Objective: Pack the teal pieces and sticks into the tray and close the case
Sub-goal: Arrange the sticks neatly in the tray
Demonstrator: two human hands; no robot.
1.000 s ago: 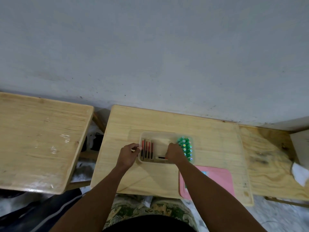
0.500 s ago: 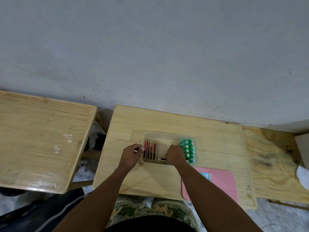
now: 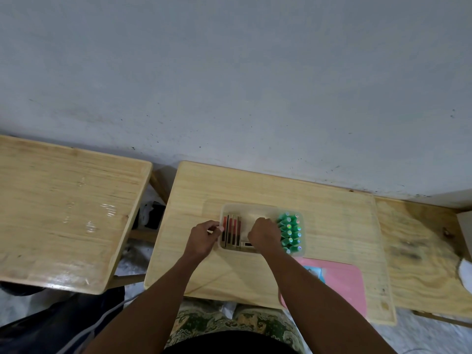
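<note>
A clear plastic tray (image 3: 249, 207) sits mid-table. Several teal pieces (image 3: 290, 232) stand in two rows at its right end. Several red-and-brown sticks (image 3: 232, 231) lie side by side at its left end, and one more stick (image 3: 247, 244) lies crosswise at the near edge. My left hand (image 3: 204, 237) grips the tray's left rim with thumb and fingers. My right hand (image 3: 263, 236) is inside the tray between sticks and teal pieces, fingers curled; what it holds is hidden. A pink case lid (image 3: 339, 282) lies flat to the near right, partly under my right forearm.
The wooden table (image 3: 332, 226) butts against a grey wall. A second wooden table (image 3: 66, 213) stands to the left across a gap, a third surface (image 3: 421, 251) to the right with a white object (image 3: 466, 274) at the frame edge.
My right hand has shifted slightly deeper into the tray. My left hand keeps its hold on the left rim. The camera view drifted a little.
</note>
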